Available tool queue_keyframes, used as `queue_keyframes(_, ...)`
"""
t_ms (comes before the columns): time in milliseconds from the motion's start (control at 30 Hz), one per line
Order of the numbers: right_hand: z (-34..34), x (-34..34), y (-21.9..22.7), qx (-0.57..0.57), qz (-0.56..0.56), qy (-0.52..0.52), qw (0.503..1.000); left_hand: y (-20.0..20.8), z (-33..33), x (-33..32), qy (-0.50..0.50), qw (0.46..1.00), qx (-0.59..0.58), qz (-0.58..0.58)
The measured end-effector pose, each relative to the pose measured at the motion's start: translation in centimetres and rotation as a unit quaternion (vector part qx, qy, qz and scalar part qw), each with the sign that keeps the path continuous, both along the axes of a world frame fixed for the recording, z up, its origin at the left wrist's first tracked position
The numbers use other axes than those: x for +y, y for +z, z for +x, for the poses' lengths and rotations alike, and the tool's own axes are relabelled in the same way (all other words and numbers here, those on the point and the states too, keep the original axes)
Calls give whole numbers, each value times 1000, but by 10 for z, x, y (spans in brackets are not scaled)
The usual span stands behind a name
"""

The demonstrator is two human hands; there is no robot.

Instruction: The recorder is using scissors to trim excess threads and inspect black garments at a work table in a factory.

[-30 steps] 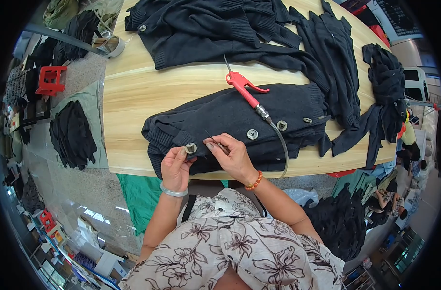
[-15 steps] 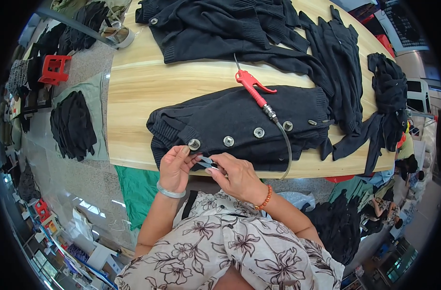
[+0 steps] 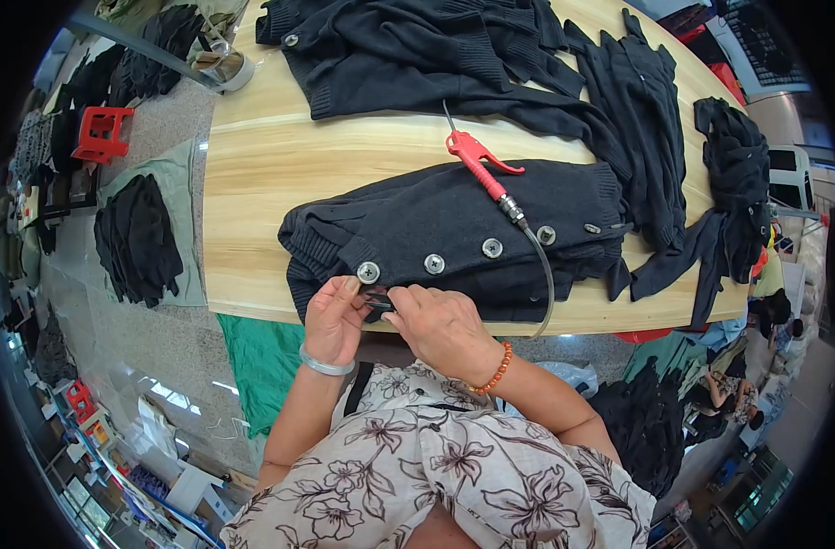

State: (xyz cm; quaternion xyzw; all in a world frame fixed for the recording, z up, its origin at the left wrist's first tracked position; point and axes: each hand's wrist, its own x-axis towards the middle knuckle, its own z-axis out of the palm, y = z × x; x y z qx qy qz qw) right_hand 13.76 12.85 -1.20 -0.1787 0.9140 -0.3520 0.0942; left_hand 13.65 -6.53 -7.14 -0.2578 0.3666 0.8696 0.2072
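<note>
A folded dark knit cardigan [image 3: 408, 220] lies along the near edge of the table, with a row of large buttons down its front. My left hand [image 3: 330, 320] is closed in a pinch on the cardigan's edge, right beside the leftmost button [image 3: 368, 272]. In my right hand [image 3: 440, 329] is a pair of small thread snips [image 3: 378, 303], its blades pointing left toward the pinched edge. Fingers partly hide the snips and the spot where the blades meet the knit. Across the cardigan rests a red air blow gun [image 3: 478, 166] with a clear hose.
More dark knit garments [image 3: 417, 64] spread over the far side of the wooden table [image 3: 243, 183], and others hang off its right end. On the floor at left are a dark garment pile [image 3: 138, 240] and a red stool [image 3: 102, 134]. A white bucket [image 3: 234, 71] stands by the far left corner.
My right hand has shifted slightly left and turned over the snips, whose blades now look closer together. The left hand keeps its pinch in nearly the same place.
</note>
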Motion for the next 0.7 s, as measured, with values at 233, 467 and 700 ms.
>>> queue_keyframes(233,-4,-4,-4,-11,11,-30,999,1,-1,6,-1,1000,12,14)
queue_keyframes(467,-15,-2,-7,38,36,-25,998,-6,-1,8,8,1000,11,3)
queue_keyframes(700,-12,9,1,21,50,24,998,-7,-1,8,18,1000,13,3)
